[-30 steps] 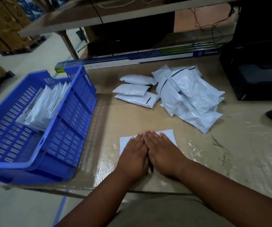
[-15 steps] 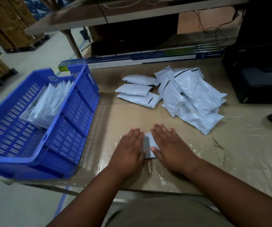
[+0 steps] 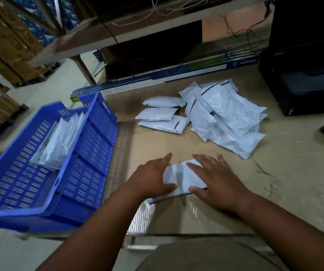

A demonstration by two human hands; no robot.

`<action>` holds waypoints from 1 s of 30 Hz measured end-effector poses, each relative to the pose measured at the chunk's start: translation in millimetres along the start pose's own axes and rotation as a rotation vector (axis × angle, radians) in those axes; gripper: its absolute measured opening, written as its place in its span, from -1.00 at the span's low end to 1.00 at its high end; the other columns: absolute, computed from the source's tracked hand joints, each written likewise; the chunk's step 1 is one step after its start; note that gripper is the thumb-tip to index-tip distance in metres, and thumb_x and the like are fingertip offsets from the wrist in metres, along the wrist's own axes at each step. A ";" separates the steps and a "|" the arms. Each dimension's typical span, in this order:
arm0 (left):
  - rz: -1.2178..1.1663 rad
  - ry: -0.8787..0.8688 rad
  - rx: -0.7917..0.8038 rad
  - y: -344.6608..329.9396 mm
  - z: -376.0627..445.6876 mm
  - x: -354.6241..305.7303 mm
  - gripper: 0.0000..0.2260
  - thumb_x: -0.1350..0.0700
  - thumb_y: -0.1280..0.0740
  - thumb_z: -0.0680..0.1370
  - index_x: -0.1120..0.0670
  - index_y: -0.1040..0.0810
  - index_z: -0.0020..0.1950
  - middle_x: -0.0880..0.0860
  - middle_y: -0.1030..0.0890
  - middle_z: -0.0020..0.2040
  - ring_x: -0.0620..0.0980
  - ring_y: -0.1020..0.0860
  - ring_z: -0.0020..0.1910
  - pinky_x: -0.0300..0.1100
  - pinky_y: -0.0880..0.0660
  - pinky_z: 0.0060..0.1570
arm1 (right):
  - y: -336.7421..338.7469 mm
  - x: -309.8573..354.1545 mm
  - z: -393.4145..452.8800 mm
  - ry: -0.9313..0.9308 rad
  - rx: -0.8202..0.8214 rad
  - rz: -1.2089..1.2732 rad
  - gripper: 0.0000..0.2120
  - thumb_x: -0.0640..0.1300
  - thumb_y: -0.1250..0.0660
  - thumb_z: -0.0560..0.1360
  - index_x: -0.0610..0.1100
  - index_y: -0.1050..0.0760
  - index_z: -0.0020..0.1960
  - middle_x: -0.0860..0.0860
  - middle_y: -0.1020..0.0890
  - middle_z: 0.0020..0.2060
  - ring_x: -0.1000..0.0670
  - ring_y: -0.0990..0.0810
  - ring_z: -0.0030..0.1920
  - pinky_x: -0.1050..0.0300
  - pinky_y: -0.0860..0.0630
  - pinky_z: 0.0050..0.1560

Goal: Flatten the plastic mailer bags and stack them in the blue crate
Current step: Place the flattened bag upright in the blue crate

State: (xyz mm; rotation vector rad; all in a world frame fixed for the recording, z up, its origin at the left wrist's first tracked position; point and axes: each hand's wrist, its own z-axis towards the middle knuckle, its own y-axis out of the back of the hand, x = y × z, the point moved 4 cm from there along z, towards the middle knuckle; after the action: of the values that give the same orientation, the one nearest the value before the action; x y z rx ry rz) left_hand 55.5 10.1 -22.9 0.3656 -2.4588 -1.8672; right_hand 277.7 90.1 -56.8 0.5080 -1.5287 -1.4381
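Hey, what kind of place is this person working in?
Probably a warehouse or a shipping and packing area. Stacked cardboard cartons stand on the floor at the far left, a heap of white mailer bags lies on the worktable, and more bags fill a blue crate.

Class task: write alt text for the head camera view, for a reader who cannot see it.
Two hands, left hand and right hand, press flat on a white mailer bag on a cardboard-covered table. A blue crate holding stacked mailers sits at left; a pile of unflattened mailers lies beyond.
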 end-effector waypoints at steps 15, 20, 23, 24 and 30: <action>0.110 0.129 0.357 18.3 42.7 -21.6 -0.41 -0.42 -0.57 0.26 -0.02 -0.56 0.02 -0.02 -0.60 -0.01 0.02 -0.57 -0.01 -0.05 -0.50 -0.05 | -8.5 35.3 6.4 0.052 0.077 -0.071 -0.91 0.02 -0.26 0.53 0.06 -0.53 -0.03 0.03 -0.61 -0.14 -0.12 -0.61 -0.12 -0.03 -0.43 -0.13; -0.128 0.141 0.301 33.3 39.3 -3.0 -0.55 -0.22 -0.63 0.35 0.04 -0.61 0.02 -0.01 -0.60 -0.02 0.00 -0.56 -0.03 -0.15 -0.42 -0.21 | 4.7 40.9 16.1 -0.021 0.105 -0.037 -0.84 0.14 -0.22 0.59 0.07 -0.45 -0.02 0.03 -0.61 -0.07 -0.10 -0.62 -0.04 -0.04 -0.50 -0.14; -0.165 0.166 0.271 51.1 36.0 15.9 -0.64 -0.14 -0.62 0.39 0.09 -0.68 -0.03 0.05 -0.66 -0.05 0.06 -0.63 -0.01 -0.17 -0.46 -0.22 | 13.1 63.1 38.2 0.024 0.107 -0.041 -0.84 0.12 -0.20 0.60 0.08 -0.50 0.00 0.05 -0.60 -0.05 -0.09 -0.59 -0.04 -0.04 -0.51 -0.12; -0.165 0.177 0.265 60.0 33.5 23.2 -0.66 -0.13 -0.62 0.41 0.10 -0.67 -0.06 0.06 -0.66 -0.07 0.06 -0.63 -0.03 -0.17 -0.47 -0.22 | 18.5 74.5 48.2 0.043 0.104 -0.022 -0.84 0.10 -0.19 0.60 0.08 -0.51 0.01 0.05 -0.59 -0.05 -0.08 -0.58 -0.03 -0.04 -0.51 -0.12; -0.140 0.276 0.184 129.3 17.4 64.5 -0.66 -0.09 -0.61 0.42 0.15 -0.67 -0.06 0.15 -0.69 -0.09 0.09 -0.68 -0.10 -0.05 -0.64 -0.15 | 54.3 133.1 118.2 0.114 0.063 0.048 -0.79 0.00 -0.27 0.61 0.09 -0.62 0.17 0.05 -0.64 0.09 -0.08 -0.62 0.08 0.00 -0.56 -0.02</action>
State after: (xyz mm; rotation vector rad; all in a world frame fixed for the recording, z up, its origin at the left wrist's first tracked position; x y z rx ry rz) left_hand -31.7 45.8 88.1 0.7651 -2.4713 -1.5126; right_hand 132.9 57.7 55.5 0.5778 -1.4886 -1.3062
